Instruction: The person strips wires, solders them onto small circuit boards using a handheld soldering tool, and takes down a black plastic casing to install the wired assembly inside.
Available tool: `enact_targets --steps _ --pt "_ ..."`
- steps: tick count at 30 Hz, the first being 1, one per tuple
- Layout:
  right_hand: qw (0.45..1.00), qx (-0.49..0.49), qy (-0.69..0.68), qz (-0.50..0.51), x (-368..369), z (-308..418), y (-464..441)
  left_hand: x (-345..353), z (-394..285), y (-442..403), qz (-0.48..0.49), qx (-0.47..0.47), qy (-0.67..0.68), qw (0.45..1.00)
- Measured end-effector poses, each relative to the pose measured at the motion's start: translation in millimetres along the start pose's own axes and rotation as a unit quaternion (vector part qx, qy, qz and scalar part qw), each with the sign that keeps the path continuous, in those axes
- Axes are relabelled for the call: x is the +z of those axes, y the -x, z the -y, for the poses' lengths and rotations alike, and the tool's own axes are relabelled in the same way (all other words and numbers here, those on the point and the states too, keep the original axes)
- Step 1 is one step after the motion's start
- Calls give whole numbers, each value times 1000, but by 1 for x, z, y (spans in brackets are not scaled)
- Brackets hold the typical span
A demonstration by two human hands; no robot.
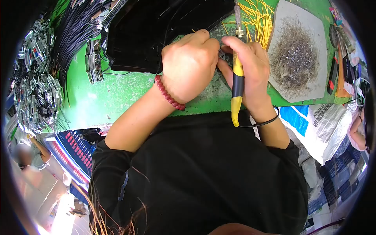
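My right hand (252, 64) is closed around a yellow and black soldering iron (237, 84), its metal tip pointing away from me and its cord trailing from the near end. Just left of it, my left hand (192, 58) is curled with its back to the camera, wearing a red bead bracelet. What its fingers pinch is hidden. A black plastic tray or sheet (135, 37) lies under and beyond my left hand. Beyond the iron, loose yellow wires (256, 17) are spread on the green tabletop (109, 98).
At the right lies a grey board (280, 84) covered in dark crumbs, with hand tools (340, 58) beyond it. Black wires (76, 33) and bundles of small shiny parts (39, 98) fill the left side. A single such part (94, 61) sits near the tray. Other people are partly visible at both edges.
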State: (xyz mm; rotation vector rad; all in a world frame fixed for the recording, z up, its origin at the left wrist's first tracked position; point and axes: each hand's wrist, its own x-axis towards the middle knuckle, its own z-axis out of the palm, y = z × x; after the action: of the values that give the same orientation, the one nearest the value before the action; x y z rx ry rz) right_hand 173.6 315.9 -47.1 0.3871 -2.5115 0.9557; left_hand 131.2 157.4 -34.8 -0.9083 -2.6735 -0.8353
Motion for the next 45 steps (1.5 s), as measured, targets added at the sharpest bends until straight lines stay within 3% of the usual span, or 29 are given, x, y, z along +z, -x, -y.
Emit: enact_targets --steps 8,11,12,14,15,17,20,23,33,41,45 --pt "1000 1 -9 10 -1 -2 2 1 -2 0 -7 16 -12 1000" --pt "995 26 -88 -36 -14 -4 2 -3 -2 -3 15 5 -5 1000" --pt "979 125 -158 -24 -26 1 8 -5 -2 -3 30 1 -2 1000" --pt "938 166 -290 -96 -49 -5 19 -6 -3 -3 30 3 -5 1000" --pt "945 179 -269 -61 -72 -13 28 -6 -4 -5 28 5 -7 1000" --pt "946 164 -242 -143 -95 -29 42 -9 -7 -8 38 2 0 999" --pt "892 240 -227 -308 -127 -57 57 -8 -9 -10 36 4 25 999" --pt "855 255 -225 -391 -144 -85 62 -8 -11 -12 43 2 25 999" --pt "880 284 -111 -363 -145 -117 65 -8 -15 -12 58 -29 18 998" --pt "873 264 -93 -400 -145 -120 68 -8 -13 -12 66 -38 26 997" --pt "879 275 -121 -371 -144 -118 64 -8 -14 -12 59 -31 23 997"
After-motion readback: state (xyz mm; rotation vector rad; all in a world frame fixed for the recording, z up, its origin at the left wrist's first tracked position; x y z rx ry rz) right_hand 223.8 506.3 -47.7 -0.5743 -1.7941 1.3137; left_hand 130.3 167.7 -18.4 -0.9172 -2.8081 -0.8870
